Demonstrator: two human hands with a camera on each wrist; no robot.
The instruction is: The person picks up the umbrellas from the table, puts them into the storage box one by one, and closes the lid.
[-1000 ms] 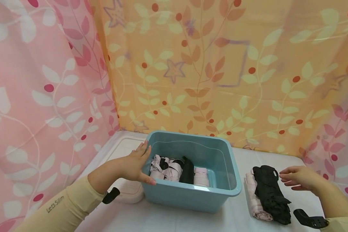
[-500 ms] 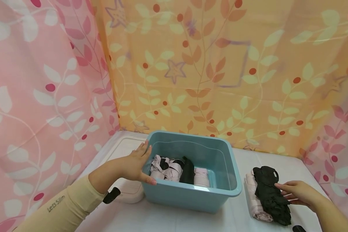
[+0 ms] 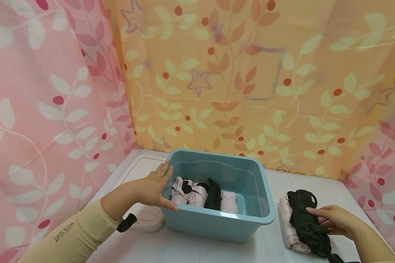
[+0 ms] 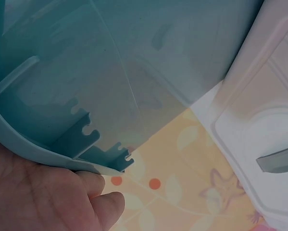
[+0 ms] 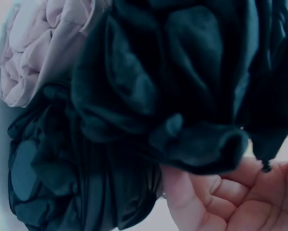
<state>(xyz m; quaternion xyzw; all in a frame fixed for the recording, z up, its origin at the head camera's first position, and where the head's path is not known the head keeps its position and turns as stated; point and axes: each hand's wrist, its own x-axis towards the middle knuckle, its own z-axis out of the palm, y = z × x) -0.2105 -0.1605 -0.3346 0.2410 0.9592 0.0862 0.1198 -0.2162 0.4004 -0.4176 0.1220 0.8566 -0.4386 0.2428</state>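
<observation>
The left hand [image 3: 153,188] rests on the rim of the bin [image 3: 214,224], fingers spread, rolls [image 3: 229,202] inside to their right; the right hand [image 3: 337,220] pinches the black bundle [image 3: 303,213] between thumb and fingers, a pink roll [image 3: 286,219] left of them

Rear wall: one orange sheet [image 3: 228,109], printed with pale-green and rust leaves, red dots and purple-outlined stars [image 3: 199,82]. Left wall: one pink sheet [image 3: 29,153], white and rose leaves, magenta dots; adjoins the orange at a corner. Right wall: matching pink panel [image 3: 390,171]. Furniture: white tabletop [image 3: 187,250]. Light: soft, diffuse.
</observation>
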